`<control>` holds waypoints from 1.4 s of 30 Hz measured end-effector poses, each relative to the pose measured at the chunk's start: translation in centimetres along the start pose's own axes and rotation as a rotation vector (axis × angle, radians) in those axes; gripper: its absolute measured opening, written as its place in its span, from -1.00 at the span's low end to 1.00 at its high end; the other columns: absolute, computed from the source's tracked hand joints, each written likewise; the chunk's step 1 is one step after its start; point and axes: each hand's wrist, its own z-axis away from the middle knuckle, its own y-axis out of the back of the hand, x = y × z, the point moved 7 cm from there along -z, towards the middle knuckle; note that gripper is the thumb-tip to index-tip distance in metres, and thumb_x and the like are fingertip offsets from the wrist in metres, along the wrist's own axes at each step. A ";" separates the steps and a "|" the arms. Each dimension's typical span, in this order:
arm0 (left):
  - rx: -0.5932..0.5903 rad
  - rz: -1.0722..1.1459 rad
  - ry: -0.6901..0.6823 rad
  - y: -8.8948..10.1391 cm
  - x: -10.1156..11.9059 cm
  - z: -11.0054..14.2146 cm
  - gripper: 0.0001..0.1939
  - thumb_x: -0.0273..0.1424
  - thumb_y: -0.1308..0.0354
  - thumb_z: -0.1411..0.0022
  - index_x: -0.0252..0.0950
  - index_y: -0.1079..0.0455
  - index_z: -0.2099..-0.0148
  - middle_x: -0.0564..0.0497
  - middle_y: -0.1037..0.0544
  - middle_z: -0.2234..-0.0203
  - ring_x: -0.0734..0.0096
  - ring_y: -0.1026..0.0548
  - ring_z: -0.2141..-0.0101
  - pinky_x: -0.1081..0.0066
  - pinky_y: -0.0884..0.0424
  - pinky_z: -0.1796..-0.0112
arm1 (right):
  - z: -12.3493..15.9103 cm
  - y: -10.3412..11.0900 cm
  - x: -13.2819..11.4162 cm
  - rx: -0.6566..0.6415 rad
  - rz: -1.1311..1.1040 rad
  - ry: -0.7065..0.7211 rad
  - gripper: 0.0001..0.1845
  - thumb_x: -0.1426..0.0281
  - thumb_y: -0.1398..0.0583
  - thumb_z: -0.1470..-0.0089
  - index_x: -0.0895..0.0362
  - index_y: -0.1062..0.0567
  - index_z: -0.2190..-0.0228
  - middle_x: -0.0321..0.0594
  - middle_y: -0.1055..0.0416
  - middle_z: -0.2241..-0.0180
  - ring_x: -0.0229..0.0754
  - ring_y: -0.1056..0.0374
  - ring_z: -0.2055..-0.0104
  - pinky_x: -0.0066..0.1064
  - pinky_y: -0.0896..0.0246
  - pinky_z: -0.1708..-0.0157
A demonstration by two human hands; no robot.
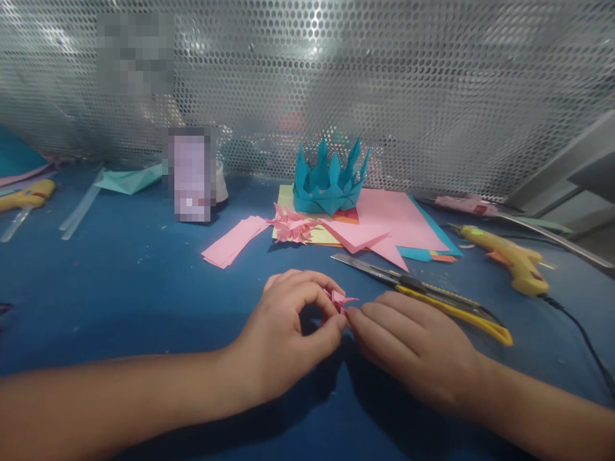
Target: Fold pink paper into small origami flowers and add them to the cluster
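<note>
My left hand (288,333) and my right hand (408,339) meet at the middle of the blue table (120,288). Both pinch a small folded pink paper piece (340,298) that sticks up between the fingertips. The left thumb and forefinger form a closed ring around it. The right fingers press together against its right side. Most of the paper piece is hidden by the fingers.
A yellow utility knife (432,298) lies just beyond my right hand. Farther back are a stack of pink strips (233,242), small pink folded pieces (293,227), coloured sheets (398,221) and a blue paper crown (329,182). A yellow glue gun (509,256) lies right. A perforated metal screen (432,83) closes the back.
</note>
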 end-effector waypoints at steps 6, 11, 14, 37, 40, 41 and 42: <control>0.006 0.093 0.118 0.2 -0.7 -0.3 -0.84 -0.44 -0.12 -0.10 -0.27 -0.31 0.53 0.04 -0.50 0.30 0.30 -0.40 0.11 0.17 -0.18 0.02 | -0.1 0.8 0.7 0.096 0.001 -0.015 -0.75 0.53 0.03 -0.22 0.27 -0.45 0.28 -0.13 -0.51 0.46 -0.19 -0.35 0.46 -0.38 -0.27 0.42; -0.005 0.154 0.188 0.0 -1.5 -0.5 -0.79 -0.39 -0.10 -0.14 -0.27 -0.32 0.54 0.00 -0.48 0.26 0.30 -0.38 0.09 0.18 -0.19 0.00 | -0.1 0.6 2.8 0.147 -0.180 -0.333 -0.81 0.39 -0.10 -0.18 0.16 -0.48 0.40 -0.26 -0.49 0.53 -0.28 -0.38 0.48 -0.48 -0.27 0.44; -0.013 0.162 0.197 0.0 -1.6 -0.5 -0.78 -0.38 -0.10 -0.14 -0.27 -0.32 0.54 0.01 -0.48 0.26 0.31 -0.38 0.09 0.18 -0.19 -0.01 | 0.0 0.5 3.1 0.172 -0.251 -0.417 -0.84 0.40 -0.13 -0.16 0.13 -0.49 0.42 -0.31 -0.51 0.53 -0.32 -0.39 0.51 -0.51 -0.27 0.46; 0.030 -0.029 -0.035 0.5 -0.3 -0.3 -0.90 -0.44 -0.13 -0.12 -0.25 -0.31 0.45 0.10 -0.49 0.29 0.37 -0.39 0.11 0.23 -0.16 0.04 | 0.8 -2.7 4.4 -0.052 -0.839 -0.838 -0.78 0.26 -0.15 -0.08 0.14 -0.48 0.45 -0.28 -0.47 0.54 -0.28 -0.34 0.53 -0.52 -0.24 0.57; 0.033 -0.087 -0.078 0.5 -0.1 -0.2 -0.92 -0.46 -0.13 -0.12 -0.24 -0.31 0.43 0.13 -0.49 0.28 0.39 -0.39 0.11 0.25 -0.16 0.06 | 1.2 -3.1 4.2 -0.062 -0.930 -0.928 -0.80 0.27 -0.19 -0.03 0.15 -0.51 0.44 -0.26 -0.49 0.51 -0.28 -0.35 0.51 -0.51 -0.27 0.52; 0.036 -0.095 -0.080 0.5 -0.1 -0.2 -0.92 -0.46 -0.12 -0.12 -0.24 -0.31 0.42 0.13 -0.49 0.28 0.40 -0.39 0.11 0.25 -0.16 0.06 | 1.3 -3.1 4.2 -0.053 -0.939 -0.944 -0.81 0.29 -0.20 -0.02 0.15 -0.51 0.44 -0.27 -0.49 0.52 -0.29 -0.35 0.51 -0.51 -0.28 0.51; 0.037 -0.100 -0.078 0.5 -0.1 -0.2 -0.92 -0.46 -0.12 -0.12 -0.24 -0.31 0.42 0.13 -0.49 0.28 0.40 -0.39 0.11 0.25 -0.16 0.06 | 1.4 -3.0 4.2 -0.044 -0.947 -0.956 -0.83 0.30 -0.20 -0.01 0.15 -0.52 0.44 -0.28 -0.49 0.52 -0.29 -0.35 0.51 -0.52 -0.28 0.50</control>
